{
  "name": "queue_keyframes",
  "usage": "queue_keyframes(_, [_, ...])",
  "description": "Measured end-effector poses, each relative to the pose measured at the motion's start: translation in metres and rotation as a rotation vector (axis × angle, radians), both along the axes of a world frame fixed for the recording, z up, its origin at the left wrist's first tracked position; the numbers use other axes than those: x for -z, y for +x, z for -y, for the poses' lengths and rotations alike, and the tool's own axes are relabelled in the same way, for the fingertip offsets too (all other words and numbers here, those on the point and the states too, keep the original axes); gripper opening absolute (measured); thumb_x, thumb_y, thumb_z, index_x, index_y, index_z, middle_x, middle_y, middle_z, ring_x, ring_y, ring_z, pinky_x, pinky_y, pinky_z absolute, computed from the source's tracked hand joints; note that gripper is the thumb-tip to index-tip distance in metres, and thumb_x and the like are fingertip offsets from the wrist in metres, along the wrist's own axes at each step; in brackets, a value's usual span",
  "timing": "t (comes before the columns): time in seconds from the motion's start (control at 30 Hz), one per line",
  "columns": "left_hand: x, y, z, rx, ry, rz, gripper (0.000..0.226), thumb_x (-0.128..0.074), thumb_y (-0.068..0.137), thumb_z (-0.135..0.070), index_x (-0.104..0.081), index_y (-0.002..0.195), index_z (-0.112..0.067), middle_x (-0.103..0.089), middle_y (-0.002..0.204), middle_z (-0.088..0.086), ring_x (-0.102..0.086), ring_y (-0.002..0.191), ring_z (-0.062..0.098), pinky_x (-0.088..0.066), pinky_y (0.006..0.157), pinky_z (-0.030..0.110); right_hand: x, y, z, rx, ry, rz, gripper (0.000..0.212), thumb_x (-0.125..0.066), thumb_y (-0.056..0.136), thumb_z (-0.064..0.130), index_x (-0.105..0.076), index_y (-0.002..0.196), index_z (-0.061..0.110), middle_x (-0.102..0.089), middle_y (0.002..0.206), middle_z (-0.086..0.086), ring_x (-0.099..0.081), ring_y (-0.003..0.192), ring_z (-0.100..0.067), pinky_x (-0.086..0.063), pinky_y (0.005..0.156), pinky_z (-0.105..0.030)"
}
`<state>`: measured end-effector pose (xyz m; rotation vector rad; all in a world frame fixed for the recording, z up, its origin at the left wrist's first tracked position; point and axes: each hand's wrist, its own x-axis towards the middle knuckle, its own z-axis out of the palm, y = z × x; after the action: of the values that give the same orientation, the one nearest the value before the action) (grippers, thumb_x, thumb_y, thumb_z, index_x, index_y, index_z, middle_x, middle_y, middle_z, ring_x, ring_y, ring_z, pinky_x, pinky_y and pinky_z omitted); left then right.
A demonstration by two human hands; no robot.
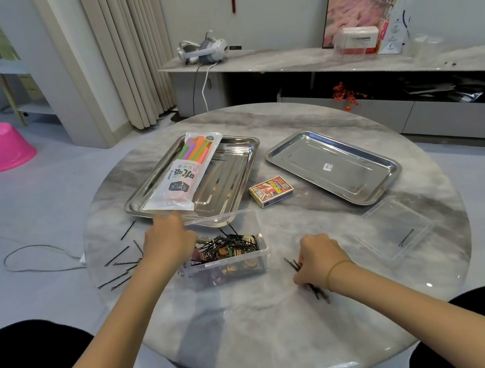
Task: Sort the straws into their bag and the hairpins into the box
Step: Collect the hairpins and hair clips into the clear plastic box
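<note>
Hairpins (pixel 318 291) sit clamped in the right grip (pixel 318 259) just right of the box (pixel 257 228); the left grip (pixel 169 237), at the box's left rim, cannot be judged.

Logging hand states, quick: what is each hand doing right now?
Left hand: at the box's left rim, fingers hidden, cannot tell.
Right hand: closed on a bunch of hairpins.
</note>
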<state>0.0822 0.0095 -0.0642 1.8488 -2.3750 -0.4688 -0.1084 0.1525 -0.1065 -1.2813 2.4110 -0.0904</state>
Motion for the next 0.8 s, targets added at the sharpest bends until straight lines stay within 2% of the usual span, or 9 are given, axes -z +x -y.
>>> queue_keyframes(0.07, [0.001,0.001,0.0,0.003,-0.005,-0.009,0.028,-0.044,0.086,-0.011,-0.054,0.112,-0.006,-0.041,0.128,0.017,-0.047,0.113,0.039,-0.039,0.09,0.037,-0.005,-0.002,0.005,-0.017,0.047,-0.049,0.021,-0.07,0.069,0.016,-0.053,0.079,0.009,-0.055,0.09,-0.007,-0.052,0.082,-0.027,-0.042,0.061,-0.025])
queue_keyframes(0.17, [0.001,0.0,-0.003,0.012,-0.004,-0.011,0.027,-0.043,0.087,-0.011,-0.053,0.111,-0.005,-0.041,0.127,0.017,-0.047,0.111,0.04,-0.038,0.09,0.037,-0.012,-0.005,0.013,-0.049,0.127,-0.077,0.037,-0.073,0.067,0.016,-0.037,0.063,0.013,-0.04,0.069,-0.002,-0.047,0.076,-0.025,-0.035,0.048,-0.021])
queue_keyframes(0.3, [0.0,-0.002,-0.007,0.034,0.011,-0.011,0.028,-0.042,0.087,-0.01,-0.053,0.113,-0.006,-0.042,0.126,0.016,-0.047,0.111,0.039,-0.035,0.086,0.035,-0.017,-0.02,0.02,-0.021,0.184,0.046,0.032,-0.079,0.06,0.025,-0.051,0.065,0.012,-0.055,0.071,-0.003,-0.054,0.071,-0.02,-0.043,0.054,-0.022])
queue_keyframes(0.4, [0.0,-0.002,-0.004,0.049,0.028,-0.023,0.029,-0.042,0.086,-0.009,-0.053,0.113,-0.008,-0.048,0.122,0.014,-0.051,0.108,0.036,-0.036,0.085,0.035,-0.013,-0.044,0.019,0.145,0.128,0.36,0.037,-0.082,0.05,0.021,-0.066,0.079,0.005,-0.07,0.08,-0.012,-0.068,0.075,-0.028,-0.058,0.073,-0.033])
queue_keyframes(0.47, [0.002,0.001,0.0,0.054,0.049,-0.039,0.029,-0.042,0.086,-0.011,-0.054,0.112,-0.012,-0.056,0.117,0.012,-0.058,0.1,0.033,-0.04,0.084,0.034,-0.016,-0.054,0.014,0.282,0.065,0.614,0.032,-0.084,0.053,0.006,-0.067,0.08,-0.002,-0.07,0.07,-0.014,-0.069,0.072,-0.026,-0.056,0.085,-0.04])
queue_keyframes(0.53, [0.002,0.003,0.002,0.035,0.078,-0.075,0.027,-0.04,0.089,-0.016,-0.055,0.112,-0.016,-0.06,0.115,0.009,-0.061,0.095,0.032,-0.047,0.087,0.034,-0.024,-0.06,0.013,0.372,-0.008,0.833,0.016,-0.078,0.066,-0.005,-0.063,0.073,-0.003,-0.064,0.054,-0.009,-0.066,0.06,-0.017,-0.058,0.08,-0.032])
queue_keyframes(0.63, [0.0,0.004,0.002,0.028,0.065,-0.128,0.029,-0.037,0.093,-0.025,-0.059,0.11,-0.018,-0.064,0.11,0.009,-0.062,0.092,0.032,-0.049,0.089,0.038,-0.047,-0.061,0.016,0.461,-0.152,1.145,0.005,-0.063,0.079,-0.012,-0.062,0.084,-0.011,-0.068,0.06,-0.016,-0.069,0.057,-0.017,-0.059,0.062,-0.023])
queue_keyframes(0.73, [-0.002,0.001,-0.002,0.061,0.002,-0.138,0.035,-0.033,0.098,-0.029,-0.062,0.111,-0.014,-0.065,0.109,0.011,-0.059,0.099,0.032,-0.046,0.09,0.035,-0.065,-0.053,0.025,0.502,-0.267,1.31,0.006,-0.057,0.083,-0.013,-0.06,0.08,-0.009,-0.061,0.047,-0.014,-0.067,0.05,-0.016,-0.056,0.082,-0.029])
queue_keyframes(0.8, [-0.003,0.0,-0.005,0.071,-0.007,-0.153,0.038,-0.03,0.099,-0.031,-0.062,0.112,-0.014,-0.064,0.11,0.01,-0.057,0.103,0.031,-0.041,0.087,0.034,-0.072,-0.042,0.033,0.5,-0.3,1.365,0.006,-0.058,0.082,-0.013,-0.059,0.083,-0.007,-0.065,0.054,-0.017,-0.069,0.054,-0.019,-0.058,0.072,-0.025])
